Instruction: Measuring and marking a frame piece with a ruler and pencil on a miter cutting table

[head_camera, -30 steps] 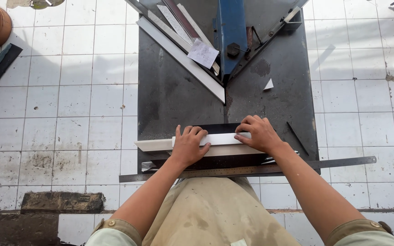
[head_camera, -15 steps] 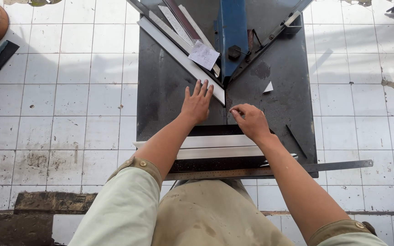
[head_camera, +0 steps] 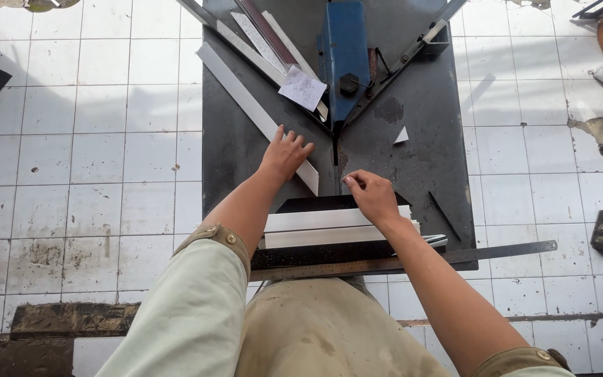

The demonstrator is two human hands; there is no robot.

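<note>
White strip under flat left hand, fingers spread.

Dark steel work plate lying on the white tiled floor. At its far middle stands the blue metal cutter block. Left of the block a long white angled strip runs diagonally, the left hand resting on its near end; a small white paper slip lies between strip and block. The right hand sits just before the block. Nearer, two stacked white flat bars lie crosswise, with a long steel ruler along the near edge.
</note>
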